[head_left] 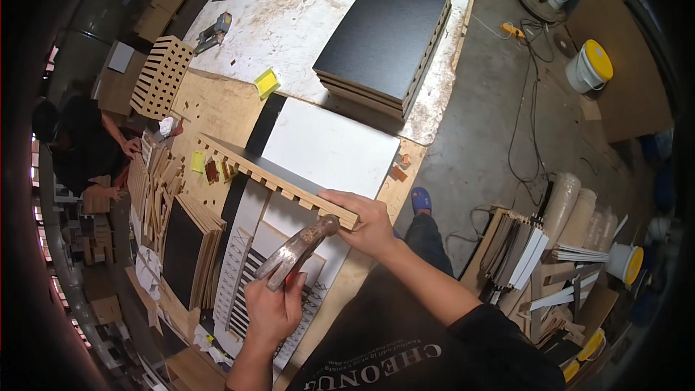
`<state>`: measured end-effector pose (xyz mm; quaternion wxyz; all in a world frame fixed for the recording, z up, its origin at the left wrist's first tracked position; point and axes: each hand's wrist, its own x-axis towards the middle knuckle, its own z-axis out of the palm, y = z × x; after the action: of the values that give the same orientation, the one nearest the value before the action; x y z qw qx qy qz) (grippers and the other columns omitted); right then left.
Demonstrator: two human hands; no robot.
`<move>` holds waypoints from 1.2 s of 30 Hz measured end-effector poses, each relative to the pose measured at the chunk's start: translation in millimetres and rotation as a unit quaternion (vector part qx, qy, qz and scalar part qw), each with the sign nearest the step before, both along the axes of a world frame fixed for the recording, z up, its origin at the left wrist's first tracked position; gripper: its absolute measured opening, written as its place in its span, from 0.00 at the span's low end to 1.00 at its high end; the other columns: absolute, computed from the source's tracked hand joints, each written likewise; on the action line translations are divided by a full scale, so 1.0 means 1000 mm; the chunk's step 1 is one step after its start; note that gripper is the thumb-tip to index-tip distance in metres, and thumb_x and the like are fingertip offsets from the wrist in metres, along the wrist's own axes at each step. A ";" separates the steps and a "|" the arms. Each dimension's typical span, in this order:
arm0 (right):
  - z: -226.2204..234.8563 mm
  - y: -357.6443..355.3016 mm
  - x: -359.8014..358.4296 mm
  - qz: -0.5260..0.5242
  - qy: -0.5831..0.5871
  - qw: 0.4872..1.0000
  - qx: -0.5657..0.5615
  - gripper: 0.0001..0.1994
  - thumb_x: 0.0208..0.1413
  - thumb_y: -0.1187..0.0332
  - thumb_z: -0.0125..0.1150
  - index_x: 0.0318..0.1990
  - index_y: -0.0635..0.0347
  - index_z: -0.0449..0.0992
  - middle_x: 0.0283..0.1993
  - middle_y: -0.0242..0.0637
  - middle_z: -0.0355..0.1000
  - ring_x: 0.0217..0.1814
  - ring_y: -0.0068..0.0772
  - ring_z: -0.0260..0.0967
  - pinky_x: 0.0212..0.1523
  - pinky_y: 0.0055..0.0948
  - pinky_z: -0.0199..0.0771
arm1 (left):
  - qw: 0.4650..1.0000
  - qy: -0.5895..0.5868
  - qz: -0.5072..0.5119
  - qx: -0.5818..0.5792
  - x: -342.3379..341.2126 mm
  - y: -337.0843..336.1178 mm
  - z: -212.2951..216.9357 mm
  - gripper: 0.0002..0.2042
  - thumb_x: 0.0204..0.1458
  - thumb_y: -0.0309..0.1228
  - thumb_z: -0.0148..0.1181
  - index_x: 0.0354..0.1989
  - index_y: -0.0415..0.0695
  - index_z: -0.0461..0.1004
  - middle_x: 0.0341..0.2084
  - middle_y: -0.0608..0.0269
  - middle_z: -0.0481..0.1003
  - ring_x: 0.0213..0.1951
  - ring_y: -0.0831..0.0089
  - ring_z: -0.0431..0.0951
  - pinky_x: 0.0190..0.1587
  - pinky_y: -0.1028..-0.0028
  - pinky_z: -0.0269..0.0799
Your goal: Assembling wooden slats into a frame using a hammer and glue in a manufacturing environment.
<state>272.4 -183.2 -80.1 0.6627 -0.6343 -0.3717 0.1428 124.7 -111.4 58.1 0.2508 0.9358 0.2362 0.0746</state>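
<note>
Here we go, watching from my far seat: the left hand (pixel 271 310) is closed round the hammer (pixel 297 249), high up under the head, and the right hand (pixel 371 224), apart from it, grips the near end of the notched board (pixel 284 185). That board slants across the bench (pixel 224 94), held end by the near edge, other end reaching toward the left, alongside a white panel (pixel 329 145). Stiff, I'd say, manageable one-handed, hardly slippery; those little tongues could chip, so I'd take it by the flat faces. Hammer's weight should sit in its head. Left forearm rises from below, right one stretches in from lower right; whether hammer touches board, I can't tell
</note>
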 end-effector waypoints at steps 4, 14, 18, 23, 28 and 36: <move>-0.003 -0.003 0.000 0.002 0.011 1.000 0.013 0.21 0.40 0.72 0.65 0.48 0.57 0.73 0.46 0.40 0.73 0.46 0.37 0.73 0.46 0.27 0.73 | 0.999 0.007 -0.020 0.031 0.005 -0.008 -0.007 0.06 0.47 0.25 0.57 0.33 0.39 0.71 0.19 0.52 0.71 0.21 0.54 0.73 0.23 0.63 0.67; 0.004 -0.004 -0.001 -0.001 -0.006 1.000 -0.003 0.22 0.39 0.75 0.66 0.47 0.58 0.74 0.45 0.41 0.74 0.45 0.37 0.74 0.45 0.26 0.74 | 0.996 -0.071 -0.010 0.056 0.006 -0.003 0.000 0.06 0.48 0.26 0.57 0.33 0.39 0.71 0.17 0.52 0.71 0.19 0.53 0.72 0.22 0.63 0.67; 0.005 -0.008 -0.004 0.013 -0.006 1.000 0.010 0.22 0.38 0.76 0.65 0.47 0.58 0.74 0.46 0.41 0.73 0.46 0.37 0.73 0.45 0.26 0.74 | 0.999 0.015 0.010 0.035 -0.003 -0.001 -0.011 0.06 0.47 0.25 0.56 0.33 0.39 0.72 0.18 0.52 0.71 0.19 0.53 0.72 0.22 0.63 0.68; 0.006 -0.008 -0.002 0.012 -0.004 1.000 0.005 0.22 0.38 0.78 0.63 0.47 0.58 0.74 0.46 0.42 0.73 0.46 0.37 0.73 0.46 0.26 0.74 | 0.999 0.001 0.023 0.037 -0.001 -0.005 -0.002 0.05 0.48 0.28 0.57 0.31 0.39 0.72 0.17 0.52 0.71 0.19 0.52 0.72 0.23 0.62 0.68; 0.005 -0.010 -0.003 0.013 -0.007 1.000 -0.002 0.23 0.38 0.77 0.63 0.48 0.59 0.73 0.46 0.41 0.73 0.47 0.37 0.73 0.46 0.27 0.73 | 0.998 0.039 0.035 0.019 0.000 -0.002 -0.009 0.06 0.49 0.27 0.55 0.34 0.38 0.72 0.18 0.51 0.71 0.21 0.53 0.73 0.25 0.64 0.67; 0.004 -0.031 0.000 0.026 -0.016 0.999 -0.014 0.23 0.39 0.75 0.64 0.49 0.58 0.73 0.48 0.40 0.72 0.47 0.37 0.72 0.45 0.27 0.73 | 0.995 0.018 0.091 -0.028 -0.011 -0.001 -0.001 0.07 0.50 0.29 0.56 0.35 0.39 0.72 0.20 0.49 0.72 0.23 0.52 0.74 0.25 0.63 0.69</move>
<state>272.1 -214.2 -75.6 0.6440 -0.6354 -0.3968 0.1553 113.3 -112.4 57.3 0.2647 0.9043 0.3268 0.0734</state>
